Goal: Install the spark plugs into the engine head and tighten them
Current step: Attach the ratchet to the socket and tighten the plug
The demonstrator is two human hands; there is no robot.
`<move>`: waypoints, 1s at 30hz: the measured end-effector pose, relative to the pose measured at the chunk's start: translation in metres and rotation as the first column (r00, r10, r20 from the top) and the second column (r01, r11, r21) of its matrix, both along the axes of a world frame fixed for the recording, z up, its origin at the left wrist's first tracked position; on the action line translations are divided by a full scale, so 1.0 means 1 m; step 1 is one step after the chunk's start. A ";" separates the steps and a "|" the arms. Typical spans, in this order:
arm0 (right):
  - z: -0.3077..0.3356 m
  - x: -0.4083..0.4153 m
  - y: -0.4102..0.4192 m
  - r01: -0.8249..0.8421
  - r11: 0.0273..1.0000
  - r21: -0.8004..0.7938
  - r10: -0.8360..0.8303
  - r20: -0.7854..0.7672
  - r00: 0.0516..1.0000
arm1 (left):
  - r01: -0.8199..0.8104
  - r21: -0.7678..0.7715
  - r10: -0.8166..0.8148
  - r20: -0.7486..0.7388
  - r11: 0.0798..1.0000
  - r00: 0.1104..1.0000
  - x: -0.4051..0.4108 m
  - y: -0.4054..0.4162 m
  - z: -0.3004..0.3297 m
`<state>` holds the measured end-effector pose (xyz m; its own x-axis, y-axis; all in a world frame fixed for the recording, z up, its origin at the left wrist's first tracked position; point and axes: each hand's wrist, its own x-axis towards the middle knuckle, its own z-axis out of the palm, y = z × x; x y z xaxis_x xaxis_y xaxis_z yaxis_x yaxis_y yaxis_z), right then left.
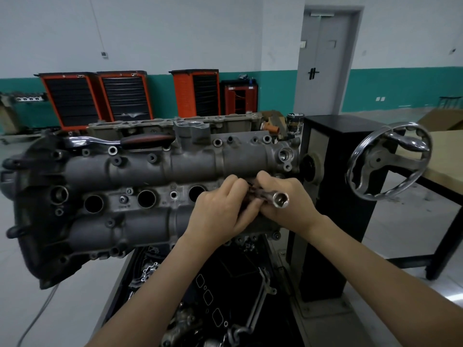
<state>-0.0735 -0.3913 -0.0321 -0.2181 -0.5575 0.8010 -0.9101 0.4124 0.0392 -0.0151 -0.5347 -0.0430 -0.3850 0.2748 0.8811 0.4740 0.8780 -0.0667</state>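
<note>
The grey engine head lies across an engine stand, with a row of round spark plug holes along its middle; three of them show open and dark. My right hand holds a chrome spark plug socket, its open end facing me. My left hand meets it at the right end of the head, fingers pinched on something small and dark between the hands, mostly hidden. A ratchet wrench with a black and red handle rests on the head's far edge.
A chrome handwheel sticks out of the black stand column at right. A wooden table stands beyond it. Orange tool carts line the back wall. Loose engine parts lie in the tray under the head.
</note>
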 end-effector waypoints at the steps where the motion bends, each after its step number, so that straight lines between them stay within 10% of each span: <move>1: 0.000 0.000 0.000 0.010 1.000 0.005 -0.010 0.004 1.000 | -0.011 -0.012 0.011 -0.003 1.000 1.000 0.000 0.000 0.000; 30: -0.003 0.002 0.003 -0.024 0.997 0.078 0.020 0.044 0.999 | -0.001 -0.018 0.000 -0.017 1.000 1.000 -0.001 0.002 -0.001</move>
